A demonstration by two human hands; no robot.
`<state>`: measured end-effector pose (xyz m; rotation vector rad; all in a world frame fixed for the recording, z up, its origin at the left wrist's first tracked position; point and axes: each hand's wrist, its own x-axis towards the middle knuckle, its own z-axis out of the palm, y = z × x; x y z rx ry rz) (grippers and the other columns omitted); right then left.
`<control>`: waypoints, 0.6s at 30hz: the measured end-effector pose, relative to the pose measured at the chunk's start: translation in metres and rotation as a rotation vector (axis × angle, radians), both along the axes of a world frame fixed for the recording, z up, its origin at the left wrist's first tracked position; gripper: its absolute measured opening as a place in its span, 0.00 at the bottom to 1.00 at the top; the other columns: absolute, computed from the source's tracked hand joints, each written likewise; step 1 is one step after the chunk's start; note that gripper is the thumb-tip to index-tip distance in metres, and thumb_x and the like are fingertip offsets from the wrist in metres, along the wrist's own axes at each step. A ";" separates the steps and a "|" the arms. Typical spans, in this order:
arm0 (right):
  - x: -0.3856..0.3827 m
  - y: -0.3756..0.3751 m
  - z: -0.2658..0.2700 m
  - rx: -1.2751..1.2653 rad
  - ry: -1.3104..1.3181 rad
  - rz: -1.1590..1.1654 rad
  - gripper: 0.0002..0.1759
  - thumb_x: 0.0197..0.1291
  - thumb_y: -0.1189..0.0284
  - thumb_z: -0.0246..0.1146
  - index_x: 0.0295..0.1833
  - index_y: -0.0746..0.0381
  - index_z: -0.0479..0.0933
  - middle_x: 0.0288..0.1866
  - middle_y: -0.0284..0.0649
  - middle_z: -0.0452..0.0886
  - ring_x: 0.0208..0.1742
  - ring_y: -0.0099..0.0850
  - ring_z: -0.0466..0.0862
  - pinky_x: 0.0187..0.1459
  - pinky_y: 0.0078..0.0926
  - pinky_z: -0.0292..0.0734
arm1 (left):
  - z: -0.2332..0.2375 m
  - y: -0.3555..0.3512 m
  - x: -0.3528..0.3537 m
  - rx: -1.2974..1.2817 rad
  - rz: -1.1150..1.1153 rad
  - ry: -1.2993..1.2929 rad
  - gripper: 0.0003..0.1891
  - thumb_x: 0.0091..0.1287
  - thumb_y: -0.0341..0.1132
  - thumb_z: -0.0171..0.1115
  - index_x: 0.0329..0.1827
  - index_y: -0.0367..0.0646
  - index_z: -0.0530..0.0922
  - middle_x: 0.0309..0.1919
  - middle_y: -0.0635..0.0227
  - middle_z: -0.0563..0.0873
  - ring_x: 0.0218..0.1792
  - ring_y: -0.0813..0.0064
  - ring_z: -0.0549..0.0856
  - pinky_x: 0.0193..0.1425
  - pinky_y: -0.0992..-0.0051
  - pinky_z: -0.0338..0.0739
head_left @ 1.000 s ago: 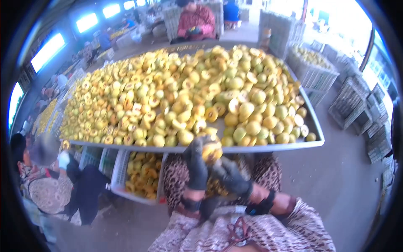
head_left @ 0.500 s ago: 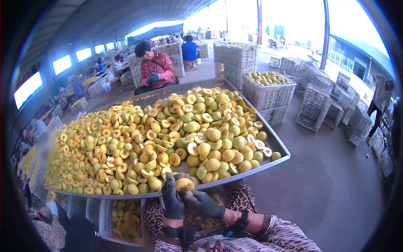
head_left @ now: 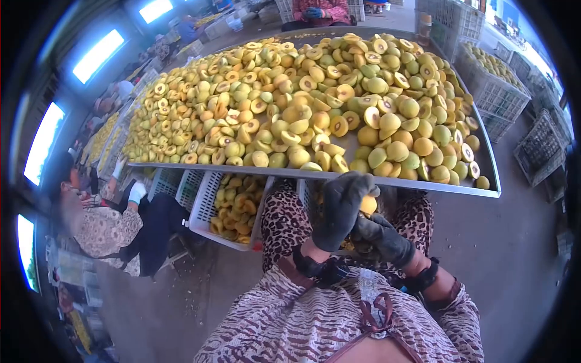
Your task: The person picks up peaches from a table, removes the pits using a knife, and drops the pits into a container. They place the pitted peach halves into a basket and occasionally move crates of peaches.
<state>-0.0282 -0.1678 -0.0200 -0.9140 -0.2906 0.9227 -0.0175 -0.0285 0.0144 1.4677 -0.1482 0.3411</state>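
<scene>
My left hand (head_left: 340, 209), in a dark work glove, is closed round a yellow peach (head_left: 368, 205) just below the front edge of the metal tray. Pressed up beneath it is my right hand (head_left: 385, 239), also gloved, with its fingers curled against the left. Whatever the right hand grips is hidden by its fingers. Halved and whole-looking yellow-green peaches (head_left: 272, 115) fill the tray (head_left: 442, 186), many with brown pits showing on their cut faces. Both hands are above my lap.
A white plastic crate (head_left: 206, 209) of peach pieces stands left of my knees. A co-worker in white gloves (head_left: 115, 224) sits further left; another person in red (head_left: 321, 11) sits across the tray. Crates of fruit (head_left: 493, 85) are stacked at the right.
My view has tipped down and swung left, so the tray appears higher. My hands stay together around the peach, which is now more covered by the fingers.
</scene>
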 end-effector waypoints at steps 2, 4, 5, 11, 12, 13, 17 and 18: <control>-0.002 0.001 0.000 -0.038 -0.006 0.102 0.19 0.71 0.52 0.57 0.37 0.55 0.74 0.22 0.23 0.66 0.19 0.14 0.62 0.19 0.15 0.53 | 0.006 0.014 -0.001 0.572 0.086 -0.388 0.20 0.75 0.44 0.56 0.33 0.34 0.80 0.28 0.63 0.86 0.31 0.75 0.85 0.39 0.74 0.81; -0.004 0.013 0.011 -0.078 -0.078 0.107 0.19 0.71 0.52 0.57 0.35 0.55 0.73 0.21 0.23 0.65 0.18 0.14 0.61 0.19 0.16 0.53 | 0.005 0.020 -0.004 0.333 0.067 -0.236 0.21 0.75 0.46 0.55 0.30 0.36 0.80 0.28 0.64 0.86 0.31 0.75 0.85 0.39 0.74 0.80; -0.007 0.021 0.008 -0.013 -0.083 0.094 0.19 0.72 0.52 0.57 0.35 0.56 0.74 0.21 0.23 0.64 0.18 0.13 0.61 0.19 0.15 0.53 | 0.003 0.023 -0.007 0.085 0.044 -0.099 0.23 0.76 0.47 0.54 0.28 0.37 0.80 0.27 0.66 0.86 0.31 0.75 0.85 0.39 0.73 0.80; -0.004 0.036 0.015 -0.068 -0.708 0.177 0.15 0.72 0.61 0.57 0.48 0.64 0.75 0.31 0.30 0.75 0.34 0.22 0.74 0.37 0.23 0.70 | 0.001 0.114 -0.029 -0.421 0.028 0.003 0.26 0.76 0.57 0.48 0.33 0.42 0.75 0.31 0.57 0.83 0.32 0.64 0.83 0.41 0.67 0.81; -0.001 0.026 0.029 -0.121 -0.592 0.146 0.14 0.72 0.63 0.57 0.49 0.64 0.76 0.31 0.31 0.74 0.34 0.21 0.74 0.38 0.25 0.73 | -0.005 0.141 -0.028 -0.679 0.121 -0.014 0.26 0.76 0.57 0.48 0.31 0.42 0.74 0.31 0.58 0.82 0.32 0.64 0.82 0.43 0.65 0.80; 0.002 0.017 0.020 -0.091 -0.323 0.091 0.14 0.71 0.62 0.57 0.48 0.63 0.78 0.32 0.33 0.77 0.33 0.23 0.77 0.38 0.28 0.74 | -0.027 0.186 -0.027 -0.797 0.046 -0.076 0.27 0.75 0.58 0.49 0.33 0.40 0.76 0.30 0.59 0.83 0.33 0.64 0.82 0.44 0.65 0.80; 0.023 -0.013 -0.065 -1.105 -1.596 0.224 0.16 0.69 0.61 0.59 0.42 0.64 0.80 0.34 0.44 0.83 0.32 0.36 0.85 0.33 0.35 0.76 | -0.068 0.265 -0.015 0.651 0.936 0.036 0.20 0.74 0.44 0.55 0.41 0.31 0.81 0.37 0.59 0.87 0.37 0.65 0.85 0.46 0.69 0.78; 0.029 -0.006 -0.067 -1.117 -1.611 0.215 0.16 0.69 0.61 0.59 0.42 0.64 0.80 0.34 0.44 0.83 0.32 0.36 0.85 0.33 0.35 0.76 | -0.071 0.268 0.002 0.757 0.937 -0.052 0.20 0.73 0.43 0.56 0.42 0.30 0.81 0.37 0.58 0.87 0.37 0.66 0.85 0.46 0.70 0.78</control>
